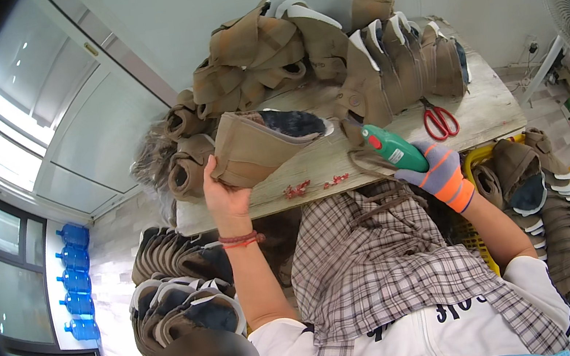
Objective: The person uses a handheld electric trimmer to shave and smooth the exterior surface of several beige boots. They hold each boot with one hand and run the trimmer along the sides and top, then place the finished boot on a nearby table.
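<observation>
Up in bare left grip (230, 202), near centre toward eleven o'clock: brown suede-like boot upper (245, 151), dark-lined, white-edged at the open end. Held over pale wooden tabletop (493, 114). Cupped from below and from the seven o'clock side, closed on the piece (cannot tell how far round behind; fingertips mostly hidden).

Toward three o'clock, in striped grey-and-orange gloved right grip (440, 171): green handheld tool with red patch (399, 150). Wrapped snugly round its rear part. Aimed between ten and eleven; very tip hard to read against brown material behind it.

Key relation: from right grip, upper toward half past nine. From tool nose, upper's narrow end toward nine, near but seemingly apart. Long axis of upper roughly nine to three, narrow end toward the tool. Nearer to upper: left grip, touching it; right grip well apart, with tool spanning part of the gap.

Also noted: red-handled scissors (440, 123) on tabletop, between two and three; small red scraps (296, 190) at its near edge, toward five; standing row of brown boot uppers (397, 62) between one and two.
</observation>
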`<action>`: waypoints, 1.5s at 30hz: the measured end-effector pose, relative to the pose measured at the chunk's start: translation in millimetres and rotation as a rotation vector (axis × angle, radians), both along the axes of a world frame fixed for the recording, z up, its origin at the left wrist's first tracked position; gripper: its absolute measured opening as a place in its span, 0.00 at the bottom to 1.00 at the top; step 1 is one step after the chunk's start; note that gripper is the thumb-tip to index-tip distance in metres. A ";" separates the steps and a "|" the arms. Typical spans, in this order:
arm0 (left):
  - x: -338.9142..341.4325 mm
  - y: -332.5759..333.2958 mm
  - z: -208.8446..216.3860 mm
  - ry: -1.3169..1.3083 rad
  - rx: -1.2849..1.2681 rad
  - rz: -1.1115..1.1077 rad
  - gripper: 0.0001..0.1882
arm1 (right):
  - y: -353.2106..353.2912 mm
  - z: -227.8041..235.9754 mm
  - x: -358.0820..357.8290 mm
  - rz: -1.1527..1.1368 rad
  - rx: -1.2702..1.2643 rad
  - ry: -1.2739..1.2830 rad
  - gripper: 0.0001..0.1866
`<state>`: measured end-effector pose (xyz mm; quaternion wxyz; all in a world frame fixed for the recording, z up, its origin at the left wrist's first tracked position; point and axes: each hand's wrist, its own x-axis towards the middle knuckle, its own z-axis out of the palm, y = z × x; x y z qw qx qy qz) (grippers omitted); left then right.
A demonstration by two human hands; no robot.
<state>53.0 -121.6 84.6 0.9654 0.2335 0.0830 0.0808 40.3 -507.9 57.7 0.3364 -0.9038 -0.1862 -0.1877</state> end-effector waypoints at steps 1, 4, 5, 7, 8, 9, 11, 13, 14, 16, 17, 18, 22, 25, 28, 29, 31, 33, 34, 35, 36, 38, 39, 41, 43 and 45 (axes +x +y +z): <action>-4.1 8.4 4.2 0.001 -0.011 -0.006 0.20 | 4.4 5.7 -1.0 0.033 -0.036 -0.049 0.27; -8.9 25.0 2.9 0.043 -0.064 -0.041 0.21 | 13.1 11.0 0.7 0.087 -0.089 -0.177 0.27; -9.8 27.6 2.2 0.040 -0.085 -0.054 0.21 | 15.0 13.1 0.0 0.090 -0.098 -0.214 0.27; -12.1 27.5 1.3 0.042 -0.131 -0.081 0.21 | 14.9 14.3 0.5 0.096 -0.136 -0.261 0.27; -11.9 25.8 1.8 0.060 -0.122 -0.075 0.21 | 13.9 14.5 1.4 0.096 -0.162 -0.275 0.27; -12.9 21.7 4.7 0.077 -0.114 -0.068 0.20 | 12.8 14.6 1.4 0.097 -0.188 -0.289 0.28; -11.0 18.0 3.2 0.094 -0.118 -0.071 0.20 | 10.3 13.7 -1.9 0.120 -0.206 -0.293 0.27; -6.1 15.8 -1.8 0.089 -0.143 -0.092 0.20 | 8.1 14.5 -4.3 0.129 -0.215 -0.297 0.27; -4.7 14.2 -3.1 0.090 -0.156 -0.108 0.19 | 7.9 15.1 -5.1 0.127 -0.214 -0.297 0.28; -1.7 8.4 -4.0 0.093 -0.179 -0.142 0.19 | 7.0 15.4 -6.2 0.136 -0.204 -0.301 0.28; -0.3 5.1 -4.4 0.104 -0.180 -0.145 0.19 | 6.4 15.1 -6.4 0.147 -0.196 -0.306 0.28; 0.7 2.3 -4.1 0.115 -0.178 -0.145 0.18 | 6.7 15.0 -6.5 0.161 -0.186 -0.312 0.28; 1.8 -7.6 -5.5 0.146 -0.187 -0.133 0.19 | 9.3 17.5 -8.3 0.182 -0.137 -0.321 0.27; 3.8 -9.1 -9.6 0.140 -0.201 -0.159 0.18 | 9.7 17.4 -9.3 0.179 -0.129 -0.310 0.27; 3.7 -13.4 -8.5 0.127 -0.200 -0.165 0.18 | 11.9 18.8 -7.2 0.198 -0.112 -0.292 0.27; 3.3 -15.9 -7.5 0.117 -0.192 -0.163 0.17 | 12.9 20.0 -6.8 0.204 -0.106 -0.285 0.27; -0.5 -22.9 -3.8 0.094 -0.176 -0.159 0.17 | 15.9 24.0 -7.5 0.219 -0.088 -0.255 0.28; -7.0 -33.3 2.5 0.027 -0.150 -0.139 0.17 | 19.9 29.9 -9.7 0.237 -0.060 -0.208 0.28; -11.0 -39.1 5.8 -0.006 -0.136 -0.129 0.17 | 21.6 31.3 -10.2 0.243 -0.040 -0.190 0.28; -15.6 -45.1 9.4 -0.046 -0.139 -0.141 0.17 | 23.3 32.4 -10.7 0.249 -0.019 -0.172 0.28; -20.5 -51.0 12.8 -0.087 -0.143 -0.154 0.18 | 25.3 33.1 -10.8 0.256 0.001 -0.155 0.28; -27.6 -58.9 13.0 -0.143 -0.150 -0.159 0.18 | 29.8 34.1 -10.7 0.260 0.048 -0.119 0.28; -30.2 -61.6 12.1 -0.158 -0.155 -0.153 0.19 | 32.1 34.7 -10.8 0.261 0.071 -0.101 0.28; -39.0 -68.3 12.2 -0.188 -0.121 -0.123 0.20 | 36.0 40.0 -13.9 0.254 0.094 0.012 0.28; -54.4 -76.4 18.1 -0.215 -0.040 -0.066 0.21 | 38.5 44.4 -17.9 0.265 0.124 0.104 0.28; -66.6 -83.9 21.3 -0.267 0.061 -0.025 0.22 | 40.1 47.6 -22.6 0.284 0.153 0.177 0.28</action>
